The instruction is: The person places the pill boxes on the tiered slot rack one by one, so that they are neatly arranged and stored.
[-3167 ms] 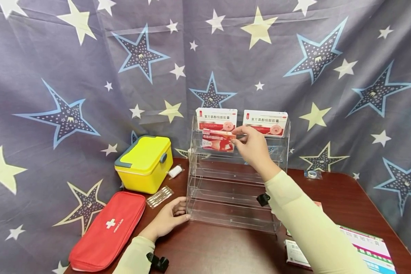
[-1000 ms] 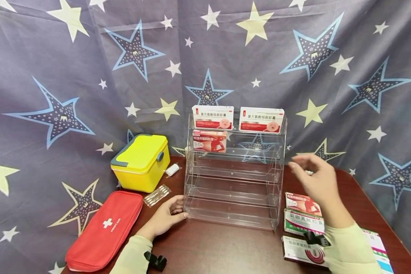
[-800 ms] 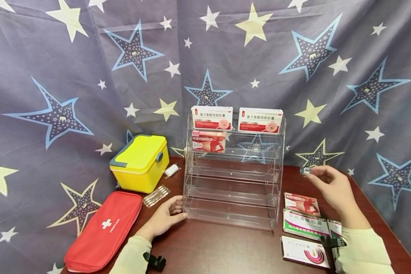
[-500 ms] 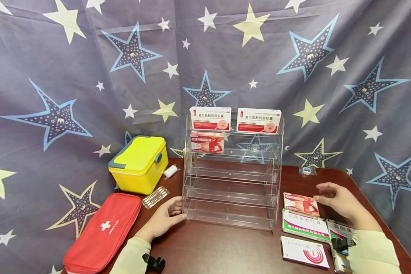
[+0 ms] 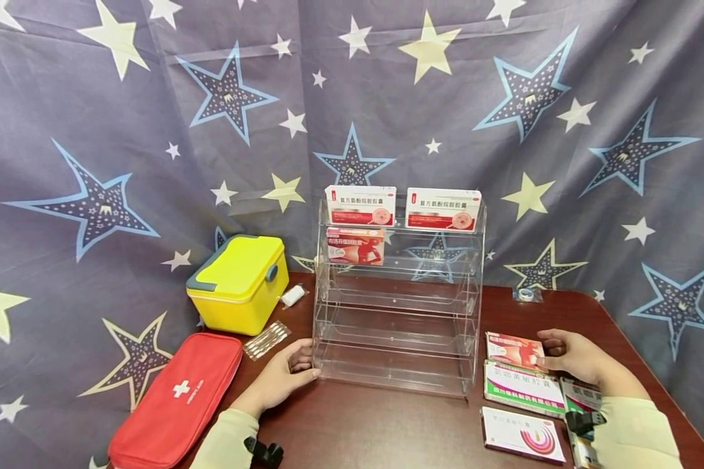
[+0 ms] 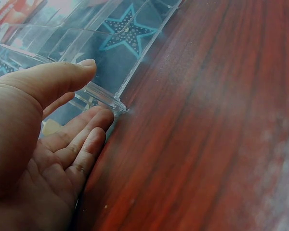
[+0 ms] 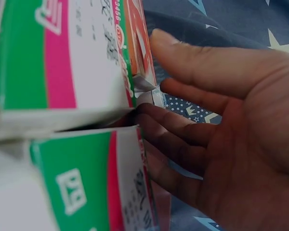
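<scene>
A clear tiered display rack (image 5: 396,383) stands mid-table in the head view. My left hand (image 5: 281,376) rests at its lower left corner, thumb and fingers loosely extended; in the left wrist view the fingertips lie by the rack's clear corner (image 6: 116,103). On the right, my right hand (image 5: 577,355) is at the right end of a red medicine box (image 5: 512,348) lying on the table. The right wrist view shows thumb and fingers spread around that red box's end (image 7: 143,72), not closed on it. Two white-and-red boxes (image 5: 360,207) and another red box (image 5: 354,247) stand on the upper tiers.
Nearer me lie a green-and-white box (image 5: 522,387), a white box with pink arcs (image 5: 522,433) and others partly under my right wrist. A tape roll (image 5: 526,295) lies behind. At left are a yellow case (image 5: 237,283), cotton swabs (image 5: 266,340), a white roll (image 5: 294,296) and a red first-aid pouch (image 5: 178,397).
My right hand has let go of the red box on the rack's second tier, swung right past the tape roll and come down to the other red box. The left hand has stayed by the rack.
</scene>
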A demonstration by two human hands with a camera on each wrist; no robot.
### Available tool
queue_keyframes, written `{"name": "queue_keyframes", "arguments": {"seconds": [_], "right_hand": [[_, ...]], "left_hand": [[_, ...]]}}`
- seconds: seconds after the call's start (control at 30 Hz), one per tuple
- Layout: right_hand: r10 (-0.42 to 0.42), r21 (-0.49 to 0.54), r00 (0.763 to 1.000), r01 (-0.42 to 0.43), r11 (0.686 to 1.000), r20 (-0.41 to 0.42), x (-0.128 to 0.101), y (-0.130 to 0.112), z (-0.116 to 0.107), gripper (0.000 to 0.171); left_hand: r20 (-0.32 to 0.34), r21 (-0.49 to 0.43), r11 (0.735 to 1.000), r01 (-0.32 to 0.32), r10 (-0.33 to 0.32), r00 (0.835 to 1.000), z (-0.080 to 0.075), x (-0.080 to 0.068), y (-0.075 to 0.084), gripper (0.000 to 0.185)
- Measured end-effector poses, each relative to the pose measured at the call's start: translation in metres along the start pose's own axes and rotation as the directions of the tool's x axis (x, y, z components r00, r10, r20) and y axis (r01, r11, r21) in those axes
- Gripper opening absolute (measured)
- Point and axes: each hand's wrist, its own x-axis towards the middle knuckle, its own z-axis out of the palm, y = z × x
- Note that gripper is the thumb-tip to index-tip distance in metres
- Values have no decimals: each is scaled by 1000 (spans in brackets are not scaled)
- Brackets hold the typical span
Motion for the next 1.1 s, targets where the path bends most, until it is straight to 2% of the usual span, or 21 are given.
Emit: {"name": "queue_keyframes", "arguments": {"seconds": [0.43,0.67,0.8,0.97,1.1], "right_hand": [[7,-3,1000,-7,1000,6,3,4,3,66],[6,13,1000,-6,1000,-7,2,2,4,54],[36,7,998,-36,999,-47,2,-1,3,52],[114,-4,987,-115,993,-112,0,-6,-1,47],[117,-24,981,-122,992,-152,-3,-7,-4,38]], "left_hand": [[3,1,1000,-16,16,1000,1,-1,1,61],[1,1,1000,-25,25,1000,1,-1,2,60],[3,2,999,-32,32,999,1,-2,2,60],[2,6,1000,-19,19,1000,2,-2,2,60],[0,18,1000,-12,12,1000,2,-1,3,60]]}}
